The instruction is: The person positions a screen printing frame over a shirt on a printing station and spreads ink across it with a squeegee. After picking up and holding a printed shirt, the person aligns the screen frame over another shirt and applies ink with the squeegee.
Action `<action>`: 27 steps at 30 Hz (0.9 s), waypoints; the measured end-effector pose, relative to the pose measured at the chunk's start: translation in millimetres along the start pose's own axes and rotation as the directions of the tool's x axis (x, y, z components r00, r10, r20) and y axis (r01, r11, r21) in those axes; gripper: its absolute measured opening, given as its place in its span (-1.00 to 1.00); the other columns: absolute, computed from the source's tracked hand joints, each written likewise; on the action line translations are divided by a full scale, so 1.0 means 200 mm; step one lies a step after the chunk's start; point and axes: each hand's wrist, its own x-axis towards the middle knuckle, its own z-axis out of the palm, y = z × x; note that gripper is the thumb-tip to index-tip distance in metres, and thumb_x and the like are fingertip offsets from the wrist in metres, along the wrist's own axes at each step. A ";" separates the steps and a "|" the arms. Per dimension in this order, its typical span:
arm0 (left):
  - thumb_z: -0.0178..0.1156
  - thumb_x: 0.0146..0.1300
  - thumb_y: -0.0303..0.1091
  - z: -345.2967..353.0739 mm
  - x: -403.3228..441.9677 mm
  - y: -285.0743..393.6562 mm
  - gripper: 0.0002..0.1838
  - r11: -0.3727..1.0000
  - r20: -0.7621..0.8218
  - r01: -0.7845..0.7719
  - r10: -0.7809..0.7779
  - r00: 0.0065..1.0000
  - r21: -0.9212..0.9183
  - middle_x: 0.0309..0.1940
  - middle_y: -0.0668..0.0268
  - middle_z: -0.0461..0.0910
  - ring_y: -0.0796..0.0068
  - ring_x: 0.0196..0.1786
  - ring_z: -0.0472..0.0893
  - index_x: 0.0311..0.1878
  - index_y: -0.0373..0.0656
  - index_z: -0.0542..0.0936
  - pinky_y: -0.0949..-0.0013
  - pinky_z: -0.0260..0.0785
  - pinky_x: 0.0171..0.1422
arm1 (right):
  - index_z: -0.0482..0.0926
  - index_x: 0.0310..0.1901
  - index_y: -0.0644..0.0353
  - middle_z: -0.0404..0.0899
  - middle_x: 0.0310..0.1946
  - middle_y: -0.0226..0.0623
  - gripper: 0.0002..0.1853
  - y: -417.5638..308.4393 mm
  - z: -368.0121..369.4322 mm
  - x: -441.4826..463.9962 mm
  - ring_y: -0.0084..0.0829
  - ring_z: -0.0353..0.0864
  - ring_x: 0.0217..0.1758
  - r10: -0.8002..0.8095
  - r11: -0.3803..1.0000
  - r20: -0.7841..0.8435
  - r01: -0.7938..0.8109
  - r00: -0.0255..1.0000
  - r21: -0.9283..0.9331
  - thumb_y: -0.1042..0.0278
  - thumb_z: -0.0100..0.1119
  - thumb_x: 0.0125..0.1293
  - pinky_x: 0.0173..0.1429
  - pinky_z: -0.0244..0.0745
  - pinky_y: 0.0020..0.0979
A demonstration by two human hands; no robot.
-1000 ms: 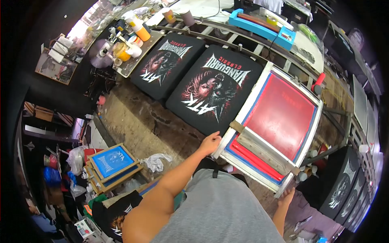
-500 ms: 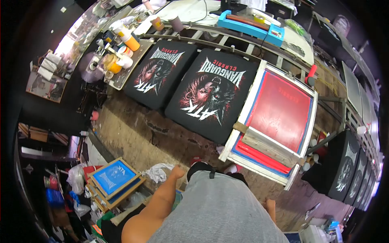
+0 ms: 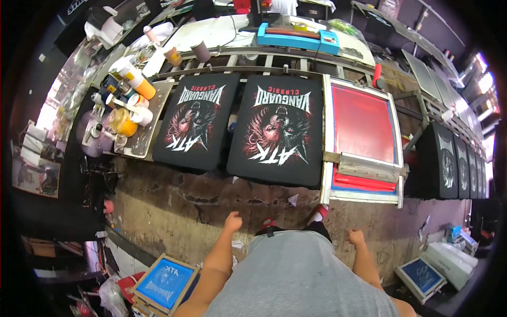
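Note:
My left hand (image 3: pixel 233 222) hangs over the floor with its fingers curled in, holding nothing I can see. Curled as well, my right hand (image 3: pixel 355 238) hangs on the other side of my grey shirt, below the screen frame. Neither hand touches anything. Nearest ahead is a black printed shirt (image 3: pixel 277 127) on a flat board, with red, white and grey print. A second black printed shirt (image 3: pixel 195 121) lies to its left. To the right sits a white-framed printing screen (image 3: pixel 364 116) with red ink, and a squeegee (image 3: pixel 369 167) rests across its lower part.
Paint tubs (image 3: pixel 125 122) and bottles stand on a tray at the left. A blue machine (image 3: pixel 298 39) sits on the back table. Several more black shirts (image 3: pixel 446 164) line the rack at right. A blue screen (image 3: pixel 165 285) leans low left, and another screen (image 3: pixel 421 277) low right.
My view has turned and levelled. More of my right arm shows now, and both hands hang ahead of my body. The squeegee remains on the screen.

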 end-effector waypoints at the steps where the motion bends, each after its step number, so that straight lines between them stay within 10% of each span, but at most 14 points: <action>1: 0.11 0.12 -0.28 -0.02 -0.03 -0.07 -0.57 0.989 0.023 0.134 -0.136 0.990 0.063 -0.07 0.04 0.68 0.09 0.06 0.65 0.05 -0.24 0.61 0.20 0.44 0.22 | 0.64 -0.19 0.31 0.66 -0.45 -0.24 -0.73 -0.02 0.07 -0.10 -0.39 0.65 -0.52 -0.001 1.000 0.021 0.001 1.000 0.024 0.24 0.17 0.27 -0.48 0.46 -0.38; 3: 0.09 0.08 -0.29 0.15 0.10 -0.67 -0.55 0.964 0.318 0.025 -0.111 0.942 0.265 0.05 -0.02 0.63 0.05 0.16 0.60 0.04 -0.27 0.63 0.19 0.39 0.30 | 0.64 -0.20 0.32 0.66 -0.44 -0.23 -0.72 -0.05 0.17 -0.27 -0.39 0.65 -0.52 0.002 0.999 0.036 -0.004 0.999 0.054 0.24 0.17 0.27 -0.48 0.47 -0.39; 5: 0.07 0.06 -0.29 -0.06 -0.09 -0.48 -0.51 0.953 0.416 0.190 -0.276 0.866 0.238 0.12 -0.09 0.57 0.01 0.22 0.55 0.06 -0.31 0.63 0.19 0.34 0.36 | 0.67 -0.19 0.36 0.69 -0.38 -0.14 -0.71 0.02 0.27 -0.33 -0.36 0.72 -0.41 0.067 0.998 0.091 -0.068 0.994 0.016 0.27 0.18 0.22 -0.37 0.57 -0.34; 9: 0.06 0.07 -0.26 0.06 -0.12 -0.77 -0.47 0.969 0.383 0.094 -0.179 0.906 0.230 0.15 -0.14 0.53 0.00 0.26 0.52 0.10 -0.32 0.61 0.21 0.31 0.40 | 0.67 -0.31 0.31 0.67 -0.52 -0.18 -0.72 0.19 0.35 -0.43 -0.37 0.69 -0.52 0.100 0.995 0.131 -0.096 0.986 -0.036 0.21 0.20 0.18 -0.45 0.55 -0.32; 27: 0.13 0.16 -0.14 -0.16 0.12 -0.04 -0.47 0.997 0.262 0.056 -0.069 0.963 0.055 0.13 -0.01 0.58 0.04 0.22 0.54 0.20 -0.13 0.52 0.21 0.35 0.34 | 0.59 -0.01 0.32 0.69 -0.25 -0.20 -0.60 -0.02 0.31 -0.53 -0.35 0.69 -0.34 0.150 0.988 0.093 -0.152 0.984 0.011 0.14 0.21 0.31 -0.35 0.56 -0.34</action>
